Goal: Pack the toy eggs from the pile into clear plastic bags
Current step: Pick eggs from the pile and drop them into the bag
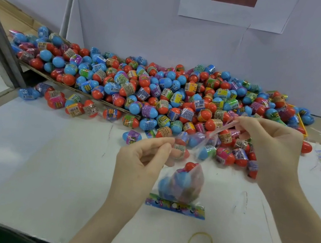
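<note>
1. One head-worn, wide-angle view looks forward and down over the white table point(46, 156).
2. Both hands sit close below; the egg pile point(159, 92) lies farther off, against the far wall point(138, 24).

Left hand point(142, 156) fingers pinched low, right hand point(267, 141) fingers pinched higher, both forearms reaching forward

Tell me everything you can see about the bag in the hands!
The bag is thin, clear plastic, blurry here. Blue and red eggs fill its lower part; one red egg sits on top. A colourful printed card strip runs along its bottom edge, down at the white table. Its open top is stretched out: the left hand pinches one side and the right hand pinches the other, higher up. It hangs just in front of the egg pile.
</note>
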